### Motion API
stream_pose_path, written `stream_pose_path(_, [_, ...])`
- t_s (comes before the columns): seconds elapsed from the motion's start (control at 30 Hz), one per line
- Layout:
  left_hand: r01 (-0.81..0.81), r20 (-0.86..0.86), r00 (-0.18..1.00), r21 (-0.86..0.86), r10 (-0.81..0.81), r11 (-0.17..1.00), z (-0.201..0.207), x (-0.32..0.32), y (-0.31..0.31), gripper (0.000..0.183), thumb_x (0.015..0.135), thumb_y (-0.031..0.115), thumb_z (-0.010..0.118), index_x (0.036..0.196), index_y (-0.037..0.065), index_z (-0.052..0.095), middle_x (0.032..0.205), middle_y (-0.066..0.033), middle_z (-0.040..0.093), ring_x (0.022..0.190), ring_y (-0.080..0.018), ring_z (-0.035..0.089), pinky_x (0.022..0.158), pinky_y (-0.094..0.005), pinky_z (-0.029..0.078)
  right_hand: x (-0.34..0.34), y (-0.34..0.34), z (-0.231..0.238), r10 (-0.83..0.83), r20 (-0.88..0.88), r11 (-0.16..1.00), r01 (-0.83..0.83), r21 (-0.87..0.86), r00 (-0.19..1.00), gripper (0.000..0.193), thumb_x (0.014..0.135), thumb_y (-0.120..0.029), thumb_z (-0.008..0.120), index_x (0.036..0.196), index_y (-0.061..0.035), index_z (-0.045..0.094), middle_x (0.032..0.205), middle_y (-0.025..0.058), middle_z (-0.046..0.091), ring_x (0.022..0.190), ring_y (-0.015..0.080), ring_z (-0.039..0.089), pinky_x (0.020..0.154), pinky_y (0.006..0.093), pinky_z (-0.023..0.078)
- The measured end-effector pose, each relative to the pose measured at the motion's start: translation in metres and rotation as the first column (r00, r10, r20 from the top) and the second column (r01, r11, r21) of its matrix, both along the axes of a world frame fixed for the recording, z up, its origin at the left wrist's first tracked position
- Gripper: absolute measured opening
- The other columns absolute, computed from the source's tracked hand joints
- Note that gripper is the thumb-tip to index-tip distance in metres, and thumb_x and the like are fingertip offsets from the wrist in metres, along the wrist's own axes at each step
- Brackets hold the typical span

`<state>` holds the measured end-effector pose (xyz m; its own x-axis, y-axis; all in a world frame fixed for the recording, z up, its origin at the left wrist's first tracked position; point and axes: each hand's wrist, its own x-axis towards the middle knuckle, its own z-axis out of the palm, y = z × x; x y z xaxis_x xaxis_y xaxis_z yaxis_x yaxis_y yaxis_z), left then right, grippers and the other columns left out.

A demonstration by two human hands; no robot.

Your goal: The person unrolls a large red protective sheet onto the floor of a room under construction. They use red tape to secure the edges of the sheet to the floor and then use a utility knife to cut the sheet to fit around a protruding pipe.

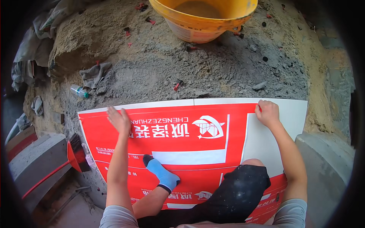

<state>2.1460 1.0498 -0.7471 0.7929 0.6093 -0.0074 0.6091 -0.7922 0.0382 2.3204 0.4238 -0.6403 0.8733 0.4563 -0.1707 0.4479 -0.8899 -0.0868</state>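
Observation:
A red protective sheet (171, 142) with white print lies over pale floor tiles (216, 101), whose white far edges show beyond it. My left hand (119, 120) rests palm down near the sheet's far left edge, its fingers stretched out and holding nothing. At the sheet's far right edge, my right hand (268, 113) is closed, with thumb and fingers pinched on the red sheet. Part of a white panel (262, 144) shows below that hand. My foot in a blue sock (163, 175) and my knee in dark shorts press on the sheet between my arms.
Grey mortar and sand (152, 72) spread beyond the tiles. A yellow bucket (203, 28) stands there, with red-and-black small pieces (178, 84) scattered about. At left lie a plastic bottle (79, 91), a grey cloth (94, 75) and a red-handled broom (46, 180). A grey ledge (323, 163) is at right.

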Motion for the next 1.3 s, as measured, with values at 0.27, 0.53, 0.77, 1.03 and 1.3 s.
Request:
stream_pose_path(0.27, [0.755,0.139,0.624,-0.363,-0.769,0.547,0.049,0.089,-0.469,0.087,0.093,0.06,0.047,0.151,-0.003,0.029,0.159,-0.0194,0.025,0.15,-0.0376,0.013,0.121,-0.0547,0.004,-0.002,-0.002,-0.006,0.006,0.054,0.985,-0.016,0.174,0.998,0.02,0.085,-0.019,0.061,0.07,-0.0067,0.057,0.064,0.0107,0.062,0.06,0.0289,0.064,0.056,0.0429,0.052])
stream_pose_path(0.53, [0.826,0.203,0.505,-0.395,-0.839,0.402,0.076,0.093,-0.498,0.054,0.097,0.038,0.05,0.132,-0.004,0.053,0.146,-0.0201,0.046,0.139,-0.0326,0.037,0.117,-0.0485,0.024,-0.005,-0.027,-0.009,-0.016,0.027,0.985,0.011,0.173,1.0,0.019,0.083,-0.021,0.06,0.072,-0.0064,0.061,0.069,0.0122,0.066,0.064,0.0284,0.067,0.059,0.0427,0.054])
stream_pose_path(0.77, [-0.434,-0.419,0.849,-0.9,0.321,-0.026,0.059,0.131,-0.534,0.053,0.099,0.041,0.057,0.068,-0.001,0.062,0.054,-0.0093,0.056,0.048,-0.0188,0.055,0.047,-0.0358,0.045,-0.003,-0.013,-0.009,-0.012,0.059,0.96,-0.005,0.278,0.998,0.022,0.084,-0.021,0.061,0.069,-0.0056,0.06,0.066,0.0131,0.065,0.061,0.0293,0.066,0.057,0.043,0.054])
stream_pose_path(1.03, [-0.428,-0.339,0.902,-0.775,0.266,0.465,0.06,0.132,-0.559,0.063,0.086,0.06,0.063,0.07,-0.001,0.071,0.077,-0.0207,0.07,0.074,-0.0358,0.07,0.066,-0.047,0.052,-0.004,-0.025,-0.001,-0.018,0.02,0.962,0.012,0.273,1.0,0.024,0.087,-0.021,0.059,0.068,-0.0061,0.061,0.066,0.0118,0.065,0.061,0.0282,0.066,0.057,0.042,0.053])
stream_pose_path(1.3, [-0.483,-0.374,0.875,-0.715,0.306,0.505,0.066,0.139,-0.565,0.063,0.084,0.066,0.063,0.071,0.004,0.071,0.08,-0.0164,0.072,0.078,-0.0353,0.07,0.067,-0.0457,0.054,-0.035,-0.045,0.048,0.247,0.23,0.81,-0.331,0.484,0.941,0.016,0.079,-0.011,0.065,0.068,-0.0056,0.055,0.063,0.0077,0.057,0.056,0.0259,0.055,0.053,0.0418,0.043])
